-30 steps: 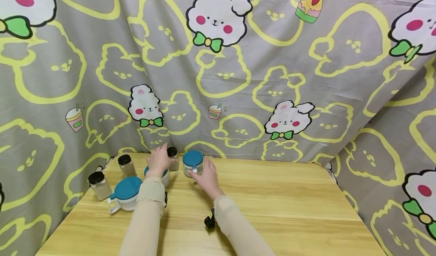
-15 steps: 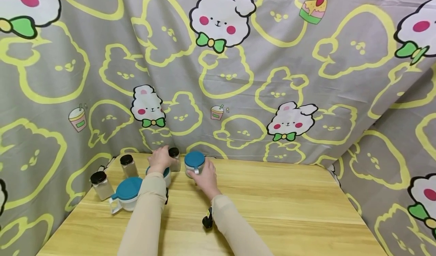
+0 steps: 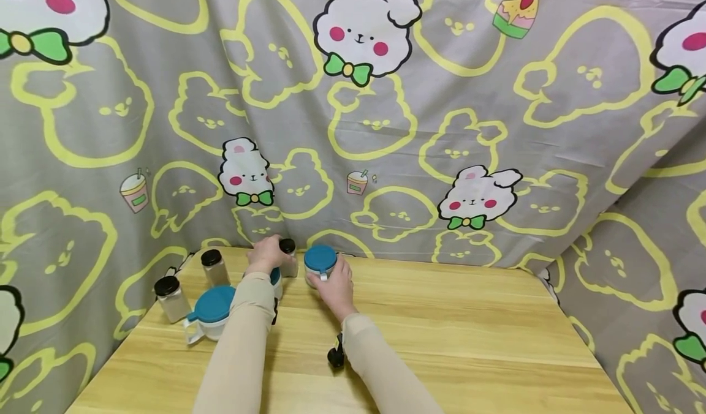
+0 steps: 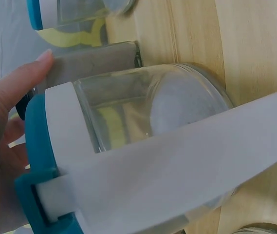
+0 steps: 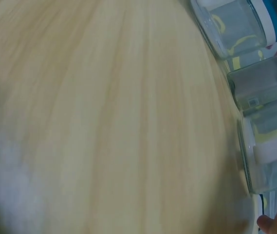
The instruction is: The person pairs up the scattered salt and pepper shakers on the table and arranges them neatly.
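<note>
My left hand [image 3: 266, 255] holds a spice jar [image 3: 287, 246] with a black lid and grey-brown contents, thumb on its near side. In the left wrist view, my thumb lies along this spice jar [image 4: 94, 63]. Under my left wrist, partly hidden, stands a glass jar [image 4: 65, 114] with a teal-blue lid and long white handle. My right hand [image 3: 337, 288] grips a similar blue-lidded jar [image 3: 320, 258], thumb in front and fingers round its right side. The right wrist view shows its clear glass body [image 5: 269, 156] close beside the spice jar [image 5: 257, 85].
At the left of the wooden table [image 3: 441, 328] stand two more black-lidded jars, a rear one [image 3: 216, 268] and a front one [image 3: 172, 299]. A third blue-lidded jar [image 3: 214, 307] with a white handle is near my left forearm. A patterned curtain [image 3: 386, 126] hangs behind.
The head view has turned slightly left, so everything sits a little further right in the picture. Both hands stay at the same jars, with hardly any movement.
</note>
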The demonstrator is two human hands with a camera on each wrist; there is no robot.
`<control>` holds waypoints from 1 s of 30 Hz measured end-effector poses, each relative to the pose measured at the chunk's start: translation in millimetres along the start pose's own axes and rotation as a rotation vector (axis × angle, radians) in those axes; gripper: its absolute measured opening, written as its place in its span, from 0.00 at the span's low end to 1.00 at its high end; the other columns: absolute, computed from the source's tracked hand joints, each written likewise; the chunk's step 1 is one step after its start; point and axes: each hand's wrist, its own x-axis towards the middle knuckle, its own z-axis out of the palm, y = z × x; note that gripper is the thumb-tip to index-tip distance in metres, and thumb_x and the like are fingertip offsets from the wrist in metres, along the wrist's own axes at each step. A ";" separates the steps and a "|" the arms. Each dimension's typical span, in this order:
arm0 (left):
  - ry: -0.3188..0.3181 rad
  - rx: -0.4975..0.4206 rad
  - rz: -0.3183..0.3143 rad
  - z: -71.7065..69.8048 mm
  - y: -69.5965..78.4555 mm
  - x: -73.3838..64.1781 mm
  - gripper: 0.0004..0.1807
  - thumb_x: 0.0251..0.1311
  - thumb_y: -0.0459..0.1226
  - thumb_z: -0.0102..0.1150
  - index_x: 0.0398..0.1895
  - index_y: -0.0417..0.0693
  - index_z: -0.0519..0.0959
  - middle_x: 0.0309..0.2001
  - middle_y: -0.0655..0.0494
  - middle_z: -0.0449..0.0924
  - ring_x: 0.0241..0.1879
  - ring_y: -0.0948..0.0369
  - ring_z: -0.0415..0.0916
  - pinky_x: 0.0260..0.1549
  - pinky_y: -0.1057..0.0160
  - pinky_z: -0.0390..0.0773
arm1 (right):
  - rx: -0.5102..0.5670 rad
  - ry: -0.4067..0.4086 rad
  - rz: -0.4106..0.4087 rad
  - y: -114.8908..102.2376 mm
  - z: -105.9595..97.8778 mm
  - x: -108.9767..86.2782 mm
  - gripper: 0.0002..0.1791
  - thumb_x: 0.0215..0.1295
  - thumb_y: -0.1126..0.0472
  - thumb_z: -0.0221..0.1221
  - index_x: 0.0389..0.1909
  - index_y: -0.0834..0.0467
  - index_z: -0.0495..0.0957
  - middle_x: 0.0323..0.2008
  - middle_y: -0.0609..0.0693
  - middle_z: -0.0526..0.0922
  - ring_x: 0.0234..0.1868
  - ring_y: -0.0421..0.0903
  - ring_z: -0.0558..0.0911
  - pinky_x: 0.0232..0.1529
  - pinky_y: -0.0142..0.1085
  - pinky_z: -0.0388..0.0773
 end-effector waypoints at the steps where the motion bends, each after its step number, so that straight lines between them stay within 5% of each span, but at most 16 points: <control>1: -0.003 0.005 0.002 0.3 0.2 0.7 0.38 0.53 0.49 0.70 0.65 0.43 0.69 0.61 0.37 0.73 0.60 0.35 0.67 0.56 0.33 0.65 | 0.009 0.003 0.005 -0.7 0.0 0.4 0.56 0.53 0.38 0.68 0.73 0.64 0.54 0.67 0.64 0.65 0.68 0.61 0.66 0.61 0.59 0.70; 16: -0.032 0.047 -0.005 1.8 -7.7 9.1 0.39 0.51 0.49 0.71 0.66 0.46 0.70 0.63 0.37 0.73 0.59 0.36 0.70 0.56 0.33 0.66 | 0.025 0.022 0.065 -8.2 5.5 8.8 0.55 0.51 0.41 0.70 0.72 0.65 0.55 0.66 0.64 0.66 0.67 0.60 0.68 0.61 0.58 0.71; 30: -0.057 -0.015 -0.007 5.0 -10.6 6.8 0.40 0.51 0.48 0.72 0.67 0.44 0.69 0.63 0.38 0.73 0.59 0.38 0.71 0.56 0.36 0.69 | 0.121 0.055 0.088 -6.7 12.0 7.9 0.54 0.47 0.45 0.74 0.70 0.63 0.58 0.65 0.61 0.69 0.64 0.60 0.71 0.60 0.58 0.71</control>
